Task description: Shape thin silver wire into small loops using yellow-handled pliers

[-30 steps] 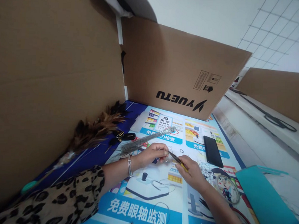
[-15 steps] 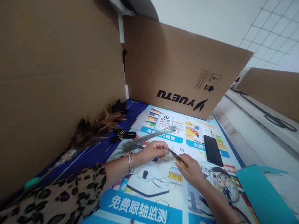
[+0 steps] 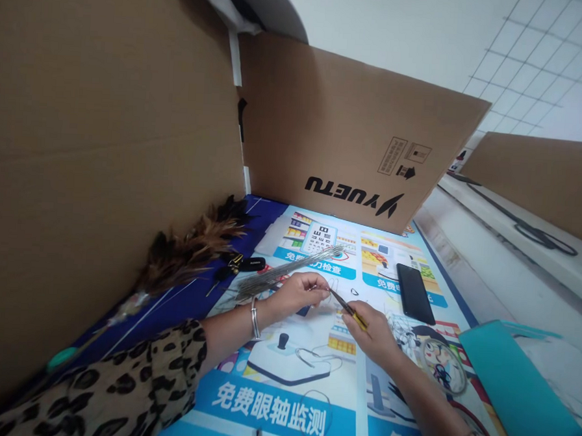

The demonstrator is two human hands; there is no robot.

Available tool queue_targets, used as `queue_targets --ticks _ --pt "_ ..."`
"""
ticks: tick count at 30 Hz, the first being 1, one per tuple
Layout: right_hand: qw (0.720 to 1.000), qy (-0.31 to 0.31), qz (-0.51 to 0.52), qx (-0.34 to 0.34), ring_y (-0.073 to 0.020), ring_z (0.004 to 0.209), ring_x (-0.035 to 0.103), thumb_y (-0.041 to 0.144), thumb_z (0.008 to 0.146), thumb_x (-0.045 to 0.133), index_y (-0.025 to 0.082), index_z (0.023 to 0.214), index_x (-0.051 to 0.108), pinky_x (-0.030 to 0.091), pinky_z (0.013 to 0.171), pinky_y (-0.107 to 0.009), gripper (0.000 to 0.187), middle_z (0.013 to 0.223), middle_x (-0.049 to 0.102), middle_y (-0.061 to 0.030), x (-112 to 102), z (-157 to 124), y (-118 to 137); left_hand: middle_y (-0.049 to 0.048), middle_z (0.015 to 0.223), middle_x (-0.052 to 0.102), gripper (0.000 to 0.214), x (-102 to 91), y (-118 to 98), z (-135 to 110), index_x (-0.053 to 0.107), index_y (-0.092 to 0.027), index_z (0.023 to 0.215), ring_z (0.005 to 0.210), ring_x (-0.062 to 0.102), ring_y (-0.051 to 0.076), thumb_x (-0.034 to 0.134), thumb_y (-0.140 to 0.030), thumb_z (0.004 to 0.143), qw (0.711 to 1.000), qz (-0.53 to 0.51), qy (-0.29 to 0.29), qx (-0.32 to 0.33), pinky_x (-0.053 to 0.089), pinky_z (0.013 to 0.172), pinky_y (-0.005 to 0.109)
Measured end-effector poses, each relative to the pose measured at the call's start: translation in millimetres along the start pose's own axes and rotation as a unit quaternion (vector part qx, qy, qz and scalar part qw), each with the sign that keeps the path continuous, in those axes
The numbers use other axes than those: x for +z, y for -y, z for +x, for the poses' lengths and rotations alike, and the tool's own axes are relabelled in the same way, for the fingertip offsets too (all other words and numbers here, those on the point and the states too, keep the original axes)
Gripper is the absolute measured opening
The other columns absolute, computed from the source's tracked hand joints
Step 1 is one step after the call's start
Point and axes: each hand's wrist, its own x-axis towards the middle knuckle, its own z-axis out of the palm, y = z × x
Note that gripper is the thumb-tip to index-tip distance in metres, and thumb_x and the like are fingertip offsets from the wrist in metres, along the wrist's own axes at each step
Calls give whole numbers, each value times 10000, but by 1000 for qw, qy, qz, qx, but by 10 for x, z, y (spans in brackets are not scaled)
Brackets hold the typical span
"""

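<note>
My left hand (image 3: 302, 294) is closed in a pinch on a thin wire, whose fine curved end shows faintly by the fingertips. In my right hand (image 3: 373, 330) is a pair of pliers (image 3: 344, 303) with dark pointed jaws and yellow handles. The plier tips meet the wire right at my left fingertips; the exact grip is too small to make out. Just beyond my left wrist lies a bundle of straight silvery wires (image 3: 288, 274). A small black heart-shaped wire piece (image 3: 354, 291) rests past the pliers.
Cardboard panels (image 3: 354, 124) stand at the left and back. A feather duster (image 3: 187, 245) and keys with a black fob (image 3: 252, 263) lie left. To the right are a black phone (image 3: 414, 293), a round clear dish (image 3: 443, 367), and a teal case (image 3: 516, 386).
Both hands stay nearly in place, with the plier tips still at the left fingertips. Only a very slight shift of the hands and pliers shows.
</note>
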Motion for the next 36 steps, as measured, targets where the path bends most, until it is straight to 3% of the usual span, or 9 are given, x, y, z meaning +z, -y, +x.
queue_targets --ticks 8,19,26,36 --pt "1000 -10 -5 -16 -150 732 558 336 876 436 203 936 552 442 665 -259 186 814 604 -29 1 1 2 -10 640 524 218 -1 -8 -3 592 -130 792 569 467 83 649 -326 714 999 37 -16 11 367 540 210" --pt "999 -22 -27 -31 -154 754 561 307 869 456 204 960 539 449 679 -269 160 835 601 -34 28 -2 -20 -9 649 518 240 21 -26 -5 572 -127 795 561 463 78 653 -334 704 1000 -12 -4 3 369 532 204" --pt "993 -66 -76 -67 -176 801 579 301 861 471 200 996 529 470 704 -289 179 874 614 -63 60 -20 -73 6 666 531 242 -5 -43 -28 567 -120 836 595 498 96 587 -352 774 999 -26 -1 19 403 589 235" --pt "990 -74 -94 -80 -181 796 580 291 861 468 204 1003 517 473 688 -296 174 865 612 -67 39 -10 -57 31 689 557 227 8 -79 -45 561 -131 770 633 511 122 546 -355 803 1000 -4 0 11 415 614 256"
